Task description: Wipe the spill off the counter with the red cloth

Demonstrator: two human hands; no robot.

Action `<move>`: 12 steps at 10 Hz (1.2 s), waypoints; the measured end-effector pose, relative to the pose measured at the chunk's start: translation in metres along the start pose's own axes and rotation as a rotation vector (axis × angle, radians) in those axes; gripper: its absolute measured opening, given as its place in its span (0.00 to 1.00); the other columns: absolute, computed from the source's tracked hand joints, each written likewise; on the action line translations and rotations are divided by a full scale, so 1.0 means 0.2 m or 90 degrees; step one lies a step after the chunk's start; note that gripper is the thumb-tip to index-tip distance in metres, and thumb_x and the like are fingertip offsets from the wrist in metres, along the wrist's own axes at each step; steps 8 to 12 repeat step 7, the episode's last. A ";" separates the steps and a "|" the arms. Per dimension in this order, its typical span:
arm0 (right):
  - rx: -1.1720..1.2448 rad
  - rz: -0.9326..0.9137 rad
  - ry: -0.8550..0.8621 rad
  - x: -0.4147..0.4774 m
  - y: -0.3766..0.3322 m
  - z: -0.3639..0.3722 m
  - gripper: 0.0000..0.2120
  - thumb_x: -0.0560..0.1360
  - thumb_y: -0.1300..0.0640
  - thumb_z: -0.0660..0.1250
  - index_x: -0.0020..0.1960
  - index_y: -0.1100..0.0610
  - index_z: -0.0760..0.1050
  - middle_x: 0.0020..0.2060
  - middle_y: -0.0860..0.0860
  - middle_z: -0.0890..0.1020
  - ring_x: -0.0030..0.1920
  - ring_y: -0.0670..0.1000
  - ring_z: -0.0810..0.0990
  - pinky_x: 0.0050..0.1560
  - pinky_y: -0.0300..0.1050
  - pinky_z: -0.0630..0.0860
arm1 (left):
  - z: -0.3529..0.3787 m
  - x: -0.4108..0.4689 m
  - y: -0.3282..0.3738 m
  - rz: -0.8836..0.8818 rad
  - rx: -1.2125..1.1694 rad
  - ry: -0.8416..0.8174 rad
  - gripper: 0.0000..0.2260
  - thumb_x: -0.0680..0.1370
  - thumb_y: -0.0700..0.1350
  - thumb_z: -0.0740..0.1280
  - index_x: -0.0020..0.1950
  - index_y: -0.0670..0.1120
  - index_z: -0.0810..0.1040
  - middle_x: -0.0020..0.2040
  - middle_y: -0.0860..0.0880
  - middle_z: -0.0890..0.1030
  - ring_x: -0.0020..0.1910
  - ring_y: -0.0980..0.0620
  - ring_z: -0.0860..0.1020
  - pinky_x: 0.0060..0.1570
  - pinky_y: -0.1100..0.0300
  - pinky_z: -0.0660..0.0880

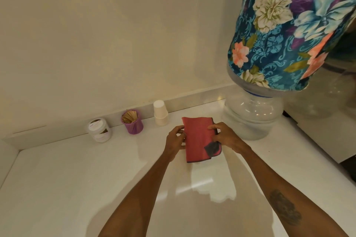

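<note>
The red cloth (196,138) is folded into a tall rectangle with a dark grey trim and a grey corner turned over at its lower right. Both hands hold it over the white counter (67,179). My left hand (174,138) pinches its left edge and my right hand (226,136) grips its right edge. I see no distinct spill on the counter; only a glossy reflection shows below the cloth.
A large water bottle (252,115) under a floral cover (285,29) stands at the right. Along the back wall are stacked white paper cups (160,112), a purple cup of wooden sticks (132,122) and a white jar (99,130).
</note>
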State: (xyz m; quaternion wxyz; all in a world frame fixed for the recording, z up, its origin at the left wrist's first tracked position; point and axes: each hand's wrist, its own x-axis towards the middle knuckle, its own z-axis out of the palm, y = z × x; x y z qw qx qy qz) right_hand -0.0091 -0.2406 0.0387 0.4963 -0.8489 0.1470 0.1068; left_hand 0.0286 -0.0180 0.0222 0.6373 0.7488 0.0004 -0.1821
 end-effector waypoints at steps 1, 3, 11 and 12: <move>-0.076 -0.027 0.006 0.04 0.02 -0.05 0.25 0.74 0.71 0.67 0.68 0.55 0.76 0.65 0.54 0.71 0.65 0.55 0.74 0.62 0.46 0.77 | 0.06 0.05 0.00 -0.001 0.010 0.011 0.15 0.82 0.40 0.63 0.69 0.43 0.74 0.53 0.44 0.78 0.43 0.48 0.80 0.39 0.55 0.83; -0.237 -0.038 0.009 0.14 0.06 -0.13 0.25 0.77 0.74 0.61 0.71 0.60 0.74 0.67 0.59 0.72 0.67 0.59 0.74 0.67 0.44 0.72 | 0.25 0.14 -0.02 -0.035 0.026 0.025 0.16 0.82 0.41 0.63 0.70 0.41 0.73 0.53 0.43 0.78 0.45 0.44 0.80 0.48 0.43 0.83; -0.367 0.013 0.155 0.08 0.05 0.16 0.22 0.83 0.60 0.57 0.76 0.61 0.64 0.73 0.58 0.70 0.70 0.58 0.71 0.70 0.52 0.70 | 0.19 0.09 -0.04 0.050 0.540 0.026 0.22 0.82 0.41 0.60 0.77 0.45 0.66 0.72 0.46 0.72 0.70 0.44 0.72 0.64 0.47 0.73; -0.367 0.013 0.155 0.08 0.05 0.16 0.22 0.83 0.60 0.57 0.76 0.61 0.64 0.73 0.58 0.70 0.70 0.58 0.71 0.70 0.52 0.70 | 0.19 0.09 -0.04 0.050 0.540 0.026 0.22 0.82 0.41 0.60 0.77 0.45 0.66 0.72 0.46 0.72 0.70 0.44 0.72 0.64 0.47 0.73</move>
